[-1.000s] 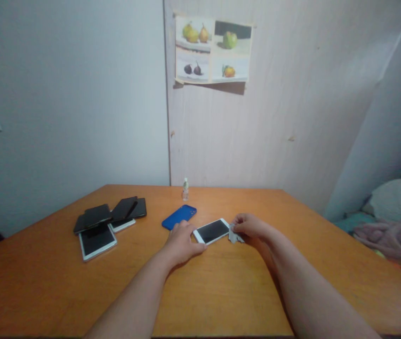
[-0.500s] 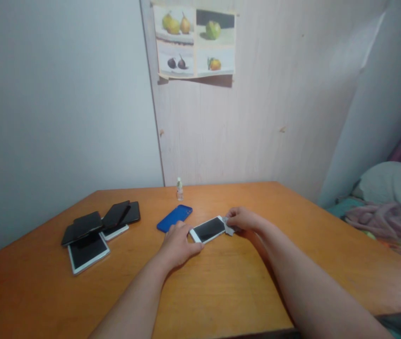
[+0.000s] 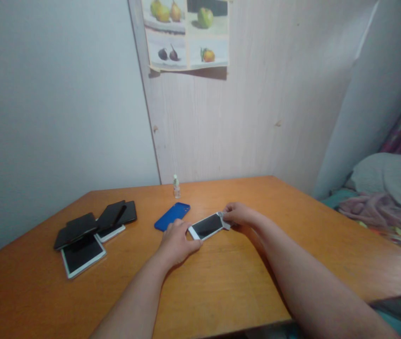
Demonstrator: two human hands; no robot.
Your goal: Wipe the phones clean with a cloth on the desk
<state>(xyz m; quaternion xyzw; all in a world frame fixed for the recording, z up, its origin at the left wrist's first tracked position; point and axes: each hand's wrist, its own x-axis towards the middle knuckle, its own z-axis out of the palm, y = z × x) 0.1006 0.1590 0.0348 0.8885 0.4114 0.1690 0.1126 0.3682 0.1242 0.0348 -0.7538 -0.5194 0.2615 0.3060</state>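
Looks like the grey wipe [image 3: 226, 225] has shifted from just beside the white phone's [image 3: 205, 227] right end to up over that end since a second ago. Right forearm slants in from the lower right, and the right hand [image 3: 237, 213] points left with fingertips pinched on the wipe. Left forearm comes up from the bottom edge, left hand [image 3: 177, 242] half curled, thumb at the near corner and fingers over the phone's left end (so a loose C-shaped grip). Phone's screen-up mid-table [image 3: 200, 292], right by a blue case [image 3: 172, 216]; can't tell if it's slightly lifted.
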